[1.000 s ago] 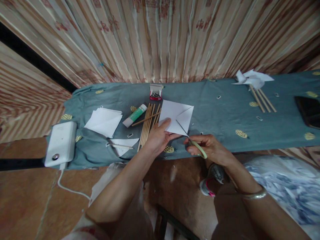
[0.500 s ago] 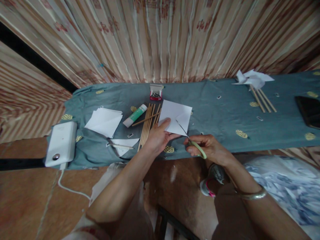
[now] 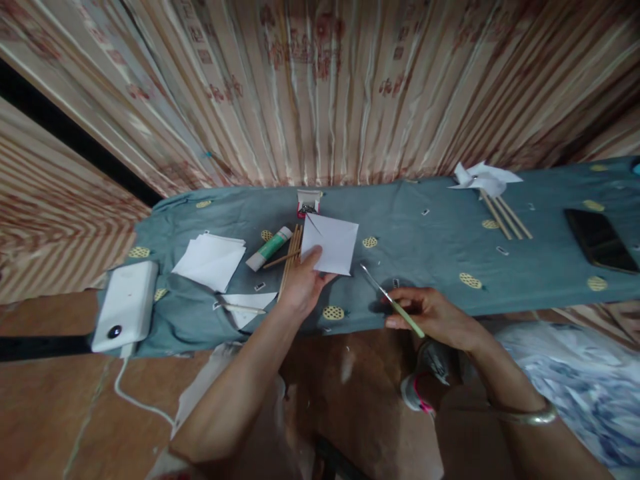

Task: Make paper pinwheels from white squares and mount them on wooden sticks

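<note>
My left hand (image 3: 303, 283) grips a square white sheet of paper (image 3: 333, 241) by its lower left edge, thumb on top. A dark slit runs inward from the sheet's upper left corner. In my right hand (image 3: 425, 313) is a pair of scissors (image 3: 395, 303) with pale green handles, blades together and pointing up and left, apart from the paper. Under and beside the left hand lie several thin wooden sticks (image 3: 290, 261). A green and white glue stick (image 3: 270, 248) rests to their left. Behind the sheet stands an open small red box (image 3: 308, 203) of metal pins.
A stack of white paper (image 3: 211, 260) lies left, with a pencil (image 3: 243, 307) on a paper scrap (image 3: 250, 313) in front. A white power bank (image 3: 125, 305) with a cable sits far left. Right are paper pinwheels (image 3: 487, 180) on sticks and a black phone (image 3: 600, 240).
The paper has turned in my left hand, so the slit now starts at its upper left corner. My right hand has drawn the scissors out of the sheet, and their blades have come together.
</note>
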Motion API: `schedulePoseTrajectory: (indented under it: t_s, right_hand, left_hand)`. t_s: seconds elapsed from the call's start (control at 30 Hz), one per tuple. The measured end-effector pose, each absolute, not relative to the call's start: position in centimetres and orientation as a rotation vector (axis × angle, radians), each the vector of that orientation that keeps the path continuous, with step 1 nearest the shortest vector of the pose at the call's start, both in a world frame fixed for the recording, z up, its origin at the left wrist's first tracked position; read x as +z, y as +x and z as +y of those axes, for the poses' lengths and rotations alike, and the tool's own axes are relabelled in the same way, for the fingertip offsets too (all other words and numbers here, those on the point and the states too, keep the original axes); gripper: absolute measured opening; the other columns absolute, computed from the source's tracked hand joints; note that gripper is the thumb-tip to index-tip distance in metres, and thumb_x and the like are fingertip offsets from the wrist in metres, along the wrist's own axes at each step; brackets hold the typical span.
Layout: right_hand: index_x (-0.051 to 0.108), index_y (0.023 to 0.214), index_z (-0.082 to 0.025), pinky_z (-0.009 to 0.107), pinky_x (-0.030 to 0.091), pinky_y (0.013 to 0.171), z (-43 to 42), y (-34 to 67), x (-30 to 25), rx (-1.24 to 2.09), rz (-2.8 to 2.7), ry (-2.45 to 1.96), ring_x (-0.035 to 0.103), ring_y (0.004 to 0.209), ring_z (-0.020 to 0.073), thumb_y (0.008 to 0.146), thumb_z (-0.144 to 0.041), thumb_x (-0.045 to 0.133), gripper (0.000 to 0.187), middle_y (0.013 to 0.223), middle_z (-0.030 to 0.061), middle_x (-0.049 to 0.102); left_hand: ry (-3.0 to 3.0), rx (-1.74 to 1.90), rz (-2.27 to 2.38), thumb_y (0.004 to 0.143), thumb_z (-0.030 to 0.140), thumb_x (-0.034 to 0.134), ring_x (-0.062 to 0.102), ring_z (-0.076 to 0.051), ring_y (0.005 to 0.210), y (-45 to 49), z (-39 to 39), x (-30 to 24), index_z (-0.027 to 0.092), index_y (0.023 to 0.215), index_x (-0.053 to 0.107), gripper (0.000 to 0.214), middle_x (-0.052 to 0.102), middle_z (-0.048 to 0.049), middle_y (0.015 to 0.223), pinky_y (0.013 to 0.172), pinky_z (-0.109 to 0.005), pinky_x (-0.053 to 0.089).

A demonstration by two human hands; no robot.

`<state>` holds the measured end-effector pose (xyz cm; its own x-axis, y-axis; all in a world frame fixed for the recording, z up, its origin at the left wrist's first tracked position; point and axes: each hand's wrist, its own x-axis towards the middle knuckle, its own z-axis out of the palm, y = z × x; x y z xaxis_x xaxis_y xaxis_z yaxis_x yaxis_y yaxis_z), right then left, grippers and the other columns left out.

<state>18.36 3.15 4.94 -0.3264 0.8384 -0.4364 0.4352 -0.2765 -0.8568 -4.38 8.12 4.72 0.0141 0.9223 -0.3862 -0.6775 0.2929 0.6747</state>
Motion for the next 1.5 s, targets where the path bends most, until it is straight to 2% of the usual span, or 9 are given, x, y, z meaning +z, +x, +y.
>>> schedulePoseTrajectory:
  t_s: [0.13, 0.27, 0.4, 0.6, 0.83, 0.9, 1.03, 1.27, 1.5]
  right_hand:
    - [0.062, 0.094, -0.018, 0.026, 0.038, 0.051, 3.9, 19.6, 4.8, 0.966, -1.846, -1.896, 0.06, 0.054, 0.0162, 0.07, -0.053, 0.07, 0.043, 0.064, -0.0007, 0.065]
    - [0.06, 0.1, -0.016, 0.028, 0.041, 0.057, 4.9, 19.9, 4.6, 0.267, -2.031, -2.187, 0.069, 0.065, 0.0244, 0.082, -0.041, 0.062, 0.032, 0.068, 0.0063, 0.071]
    - [0.06, 0.108, -0.011, 0.03, 0.043, 0.057, 5.5, 18.9, 4.9, -0.085, -2.11, -2.331, 0.072, 0.069, 0.0302, 0.082, -0.038, 0.064, 0.037, 0.07, 0.0133, 0.072]
    - [0.06, 0.112, -0.011, 0.031, 0.044, 0.06, 6.4, 17.5, 5.2, -0.095, -2.159, -2.328, 0.072, 0.076, 0.0313, 0.087, -0.032, 0.06, 0.033, 0.076, 0.0152, 0.074]
    - [0.057, 0.119, -0.006, 0.032, 0.047, 0.067, 7.0, 17.2, 4.3, -0.087, -2.152, -2.26, 0.07, 0.081, 0.029, 0.089, -0.026, 0.057, 0.035, 0.086, 0.0179, 0.073]
    - [0.057, 0.116, -0.004, 0.033, 0.047, 0.067, 7.1, 17.2, 4.1, -0.108, -2.13, -2.236, 0.069, 0.08, 0.028, 0.089, -0.024, 0.056, 0.033, 0.084, 0.0178, 0.072]
    - [0.064, 0.097, -0.011, 0.033, 0.049, 0.072, 7.1, 17.5, 4.2, -0.161, -2.123, -2.172, 0.067, 0.088, 0.0278, 0.089, -0.022, 0.055, 0.016, 0.089, 0.0157, 0.072]
    - [0.068, 0.106, -0.011, 0.041, 0.049, 0.093, 6.2, 14.9, 3.7, -0.144, -2.173, -1.724, 0.063, 0.101, 0.0267, 0.096, -0.021, 0.042, 0.03, 0.108, 0.0164, 0.071]
    - [0.06, 0.126, -0.008, 0.045, 0.044, 0.103, 4.7, 11.3, 2.0, 0.08, -2.372, -1.309, 0.052, 0.123, 0.0277, 0.096, -0.018, 0.04, 0.037, 0.128, 0.0174, 0.062]
  left_hand:
    - [0.372, 1.267, 0.937, 0.073, 0.016, 0.071, 0.066, -0.02, 0.095, -3.8, 7.7, 4.4, 0.015, 0.099, 0.063, 0.027, 0.071, -0.0054, 0.096, 0.094, -0.042, 0.052]
    - [0.453, 1.172, 0.999, 0.065, 0.018, 0.077, 0.067, -0.023, 0.092, -2.9, 7.0, 4.0, 0.011, 0.092, 0.065, 0.03, 0.072, -0.0092, 0.091, 0.089, -0.042, 0.053]
    - [0.619, 1.075, 1.017, 0.059, 0.019, 0.08, 0.068, -0.021, 0.085, -2.5, 6.3, 3.5, 0.011, 0.093, 0.067, 0.037, 0.072, -0.0091, 0.092, 0.086, -0.038, 0.054]
    - [0.979, 0.991, 1.05, 0.064, 0.018, 0.073, 0.067, -0.02, 0.093, -3.2, 6.0, 3.1, 0.015, 0.113, 0.064, 0.05, 0.072, -0.0066, 0.102, 0.089, -0.033, 0.052]
    - [1.22, 0.999, 1.159, 0.074, 0.018, 0.065, 0.063, -0.022, 0.109, -5.8, 5.7, 1.8, 0.02, 0.147, 0.031, 0.081, 0.06, -0.0126, 0.129, 0.092, -0.037, 0.053]
    - [1.434, 0.979, 1.235, 0.077, 0.021, 0.063, 0.063, -0.022, 0.107, -6.7, 5.7, 1.4, 0.02, 0.145, 0.036, 0.073, 0.056, -0.0138, 0.133, 0.09, -0.038, 0.054]
    - [1.929, 0.886, 1.377, 0.081, 0.025, 0.06, 0.062, -0.025, 0.103, -8.2, 5.8, 1.6, 0.019, 0.12, 0.064, 0.039, 0.058, -0.012, 0.122, 0.086, -0.04, 0.056]
    - [2.424, 0.789, 1.36, 0.089, 0.02, 0.051, 0.061, -0.02, 0.086, -9.5, 5.6, 3.4, 0.021, 0.1, 0.072, 0.024, 0.059, -0.0076, 0.095, 0.08, -0.038, 0.055]
    - [2.624, 0.676, 1.152, 0.093, 0.015, 0.045, 0.045, -0.028, 0.131, -8.3, 4.4, 2.8, 0.018, 0.118, 0.064, 0.032, 0.058, -0.0106, 0.135, 0.105, -0.049, 0.044]
